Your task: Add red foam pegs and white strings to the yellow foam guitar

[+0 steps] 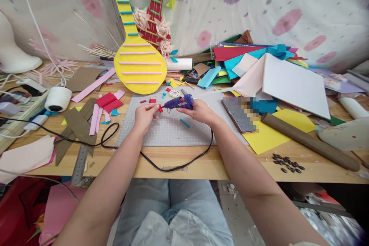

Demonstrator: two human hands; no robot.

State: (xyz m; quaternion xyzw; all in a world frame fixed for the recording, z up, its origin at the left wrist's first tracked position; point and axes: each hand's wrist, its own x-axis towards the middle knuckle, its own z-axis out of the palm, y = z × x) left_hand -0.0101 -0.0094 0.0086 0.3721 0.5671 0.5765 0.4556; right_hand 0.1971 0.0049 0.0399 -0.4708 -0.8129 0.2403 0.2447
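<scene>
A: State of right hand (198, 110)?
B: Wrapped around purple plastic glue gun (180, 102), over far half of grey gridded cutting mat (173, 134).
A: And left hand (145, 115)?
B: Pinching small red foam scrap (160, 109) at nozzle, above mat too.

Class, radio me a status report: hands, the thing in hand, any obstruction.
Report: right hand grips purple glue gun. left hand pinches small red piece at its nozzle, over cutting mat. black cord trails under right forearm, loops along table edge.

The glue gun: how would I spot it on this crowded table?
Find the grey cutting mat mid-table. Above it the right hand holds the glue gun, nozzle toward a red scrap in the left hand. It is the only purple tool.
</scene>
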